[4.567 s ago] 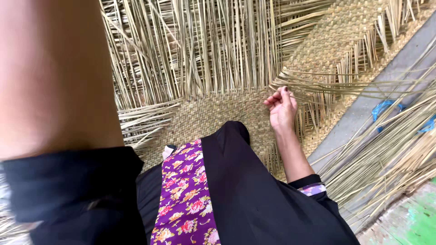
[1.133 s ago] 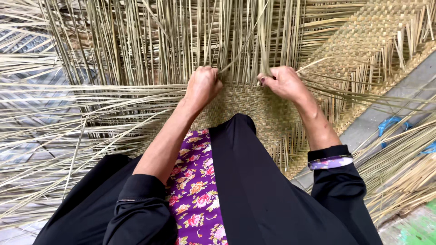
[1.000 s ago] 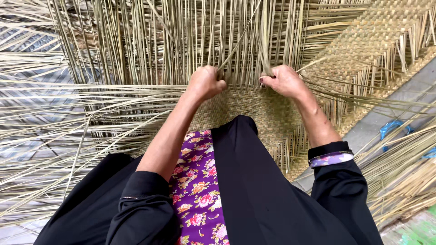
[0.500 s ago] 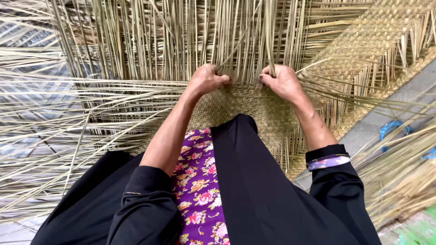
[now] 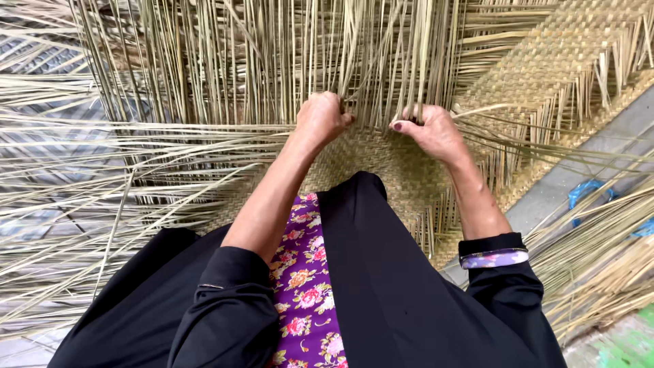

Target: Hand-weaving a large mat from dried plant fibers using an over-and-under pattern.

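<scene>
A half-woven straw mat [image 5: 381, 160] lies on the ground in front of me, with long loose straw strips [image 5: 272, 61] fanning out beyond its woven edge. My left hand [image 5: 321, 117] is closed on strips at that edge. A little to its right, my right hand [image 5: 429, 131] pinches other upright strips between thumb and fingers. Both hands rest on the woven patch, close together. My black sleeves and a purple flowered cloth [image 5: 306, 300] fill the lower part of the view.
A finished woven stretch [image 5: 565, 48] runs to the upper right. Loose strips spread out sideways at the left [image 5: 82, 204]. A grey concrete strip [image 5: 586, 170] with a blue scrap [image 5: 586, 192] and a bundle of straw [image 5: 599, 266] lie at the right.
Earlier only my right hand was on the mat. My left hand has come forward, and both hands have drawn closer together at the woven edge, gripping strips.
</scene>
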